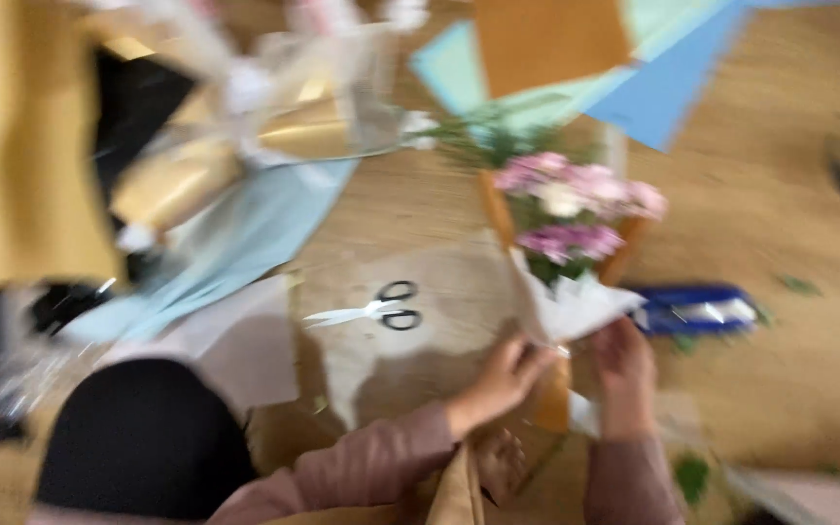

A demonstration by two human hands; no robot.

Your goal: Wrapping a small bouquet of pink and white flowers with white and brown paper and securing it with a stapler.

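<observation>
Both forearms, in dusty-pink sleeves, come in from the near edge of the wooden floor and angle up toward its middle. The left hand has its fingers curled and closed on the lower left side of a bouquet of pink and white flowers wrapped in white and brown paper. The right hand stands upright, fingers bent around the wrap's lower right side, touching the white paper. The picture is blurred by motion, so how tight either grip is cannot be told.

The bouquet lies on the floor just beyond the hands, near the middle, its narrow wrapped end toward the near edge and its blooms toward the far edge. Pink blooms crowd the top with one pale white one among them, green leaves behind, white paper folded across the front and brown paper along both sides.

Left of the bouquet, a pair of scissors with black loop handles and pale blades lies flat on a sheet of brown kraft paper. Right of the bouquet sits a blue flat packet with a shiny face. Farther left a light-blue paper sheet slants toward the left edge. At the far edge lie overlapping blue, pale-green and brown paper sheets.
</observation>
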